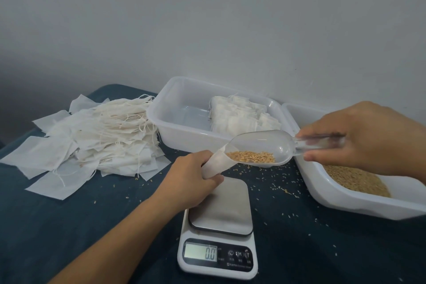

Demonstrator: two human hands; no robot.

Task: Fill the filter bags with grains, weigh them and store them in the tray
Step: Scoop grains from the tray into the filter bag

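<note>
Dark blue cloth covers the worktop (69,226). Left hand (193,180) fingers clamp a filter bag (215,163) open above the scale (219,233); right hand (359,136) fingers pinch a clear scoop (265,145) of grains (252,157) at its mouth. Judged filling step; next, tilt gently. Display reads 0.0; filled bags lie in the tray (175,108).

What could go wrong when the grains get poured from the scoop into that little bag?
1. The filter bag has a narrow mouth, and the scoop lip is wider, so grains may well spill. Loose grains already dot the dark cloth.
2. The left hand holds the bag above the scale, reading 0.0, so spilled grains might land on its plate and upset the weighing.
</note>
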